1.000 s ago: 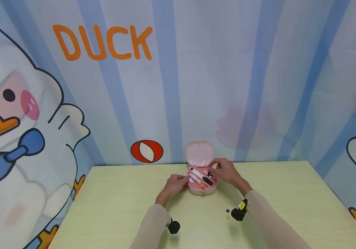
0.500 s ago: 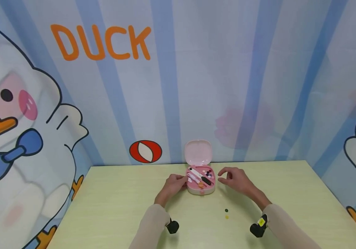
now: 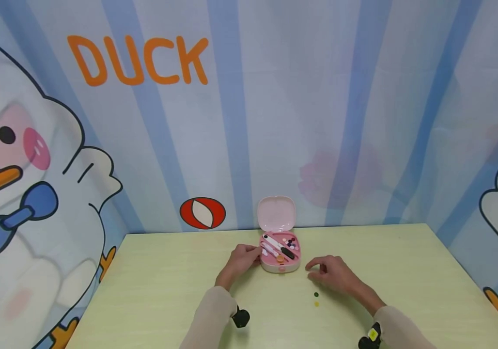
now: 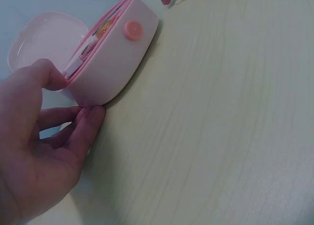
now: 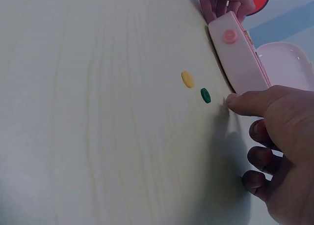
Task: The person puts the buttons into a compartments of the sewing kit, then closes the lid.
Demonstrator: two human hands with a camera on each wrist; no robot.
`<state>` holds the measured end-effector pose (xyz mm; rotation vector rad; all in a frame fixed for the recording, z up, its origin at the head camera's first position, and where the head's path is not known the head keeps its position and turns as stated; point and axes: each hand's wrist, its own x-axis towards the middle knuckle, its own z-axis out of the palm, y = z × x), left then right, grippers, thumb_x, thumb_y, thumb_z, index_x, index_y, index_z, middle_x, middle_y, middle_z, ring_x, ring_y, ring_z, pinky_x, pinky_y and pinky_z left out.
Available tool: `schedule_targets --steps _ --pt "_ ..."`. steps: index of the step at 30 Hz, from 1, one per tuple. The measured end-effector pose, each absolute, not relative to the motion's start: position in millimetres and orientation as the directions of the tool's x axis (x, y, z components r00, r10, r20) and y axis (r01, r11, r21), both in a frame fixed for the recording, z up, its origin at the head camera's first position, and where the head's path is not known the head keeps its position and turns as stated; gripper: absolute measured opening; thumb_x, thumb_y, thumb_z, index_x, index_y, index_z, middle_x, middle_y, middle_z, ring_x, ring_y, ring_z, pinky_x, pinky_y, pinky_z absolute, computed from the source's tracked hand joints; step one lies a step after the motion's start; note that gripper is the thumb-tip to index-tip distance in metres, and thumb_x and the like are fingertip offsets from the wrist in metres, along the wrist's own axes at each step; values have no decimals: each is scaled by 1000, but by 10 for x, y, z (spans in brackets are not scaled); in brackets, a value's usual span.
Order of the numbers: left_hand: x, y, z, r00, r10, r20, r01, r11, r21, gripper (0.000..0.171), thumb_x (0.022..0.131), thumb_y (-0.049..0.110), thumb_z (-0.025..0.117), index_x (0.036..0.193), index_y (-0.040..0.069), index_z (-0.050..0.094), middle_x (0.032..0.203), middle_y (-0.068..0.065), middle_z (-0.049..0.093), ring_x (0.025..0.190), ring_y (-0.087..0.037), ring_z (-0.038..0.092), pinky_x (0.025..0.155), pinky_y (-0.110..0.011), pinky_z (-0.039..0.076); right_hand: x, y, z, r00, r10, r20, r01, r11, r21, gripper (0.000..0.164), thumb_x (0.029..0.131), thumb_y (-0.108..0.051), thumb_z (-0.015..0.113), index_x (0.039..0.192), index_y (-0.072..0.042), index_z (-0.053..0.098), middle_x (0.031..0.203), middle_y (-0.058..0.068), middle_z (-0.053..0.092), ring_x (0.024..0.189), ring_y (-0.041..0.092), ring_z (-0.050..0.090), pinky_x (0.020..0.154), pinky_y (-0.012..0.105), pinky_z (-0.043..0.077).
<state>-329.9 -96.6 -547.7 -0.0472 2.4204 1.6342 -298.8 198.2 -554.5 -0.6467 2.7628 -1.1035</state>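
Observation:
A small pink and white sewing box (image 3: 271, 267) stands near the back of the table, its lid (image 3: 276, 214) raised. Inside lie a slim tool with a black end (image 3: 287, 252), an orange round piece (image 3: 280, 259) and several tiny buttons (image 3: 290, 242). My left hand (image 3: 239, 261) holds the box's left side, thumb at the rim and fingertips low against the wall. To the right, my right hand (image 3: 333, 275) hovers with loosely bent fingers and nothing in them. A green button (image 5: 205, 95) and a yellow button (image 5: 187, 79) lie on the table just beyond its thumb.
The pale wooden table (image 3: 166, 291) meets a blue striped duck-print backdrop (image 3: 271, 111) right behind the raised lid. Black wrist cameras (image 3: 241, 318) hang under both sleeves, close over the tabletop.
My right hand has left the box's button compartment, moving right and then down toward the front, near the two loose buttons. The left hand stays on the box.

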Motion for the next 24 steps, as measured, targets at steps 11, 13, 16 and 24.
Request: schedule_targets --steps 11,13,16,24 --pt "-3277 -963 -5454 -975 96 -202 -152 381 912 41 105 26 59 128 -7 68 109 -10 73 96 -18 68 92 -35 59 -2967 1952 -5541 -894 -440 86 -384 655 -651 9 93 -12 77 101 -12 81 66 -8 52 60 7 44 56 23 34" --pt "-3278 -962 -5456 -974 94 -205 -156 379 912 41 105 26 59 128 -7 68 109 -10 73 96 -18 68 93 -35 58 -2969 1948 -5547 -895 -437 87 -383 654 -652 8 93 -12 77 100 -12 80 66 -8 52 61 7 44 56 23 34" --pt "-3276 -964 -5459 -976 94 -199 -150 381 912 41 104 26 59 127 -7 69 109 -10 73 96 -18 68 93 -35 59 -2975 1944 -5557 -896 -436 86 -382 655 -653 7 92 -11 77 99 -13 79 67 -7 53 61 8 45 56 23 35" --pt "-3283 -966 -5465 -976 92 -198 -149 380 913 41 104 26 59 126 -7 69 107 -9 73 95 -17 69 92 -34 59 -2959 1946 -5512 -885 -452 117 -416 651 -634 4 92 -11 78 95 -12 78 68 -8 54 61 7 45 56 22 35"
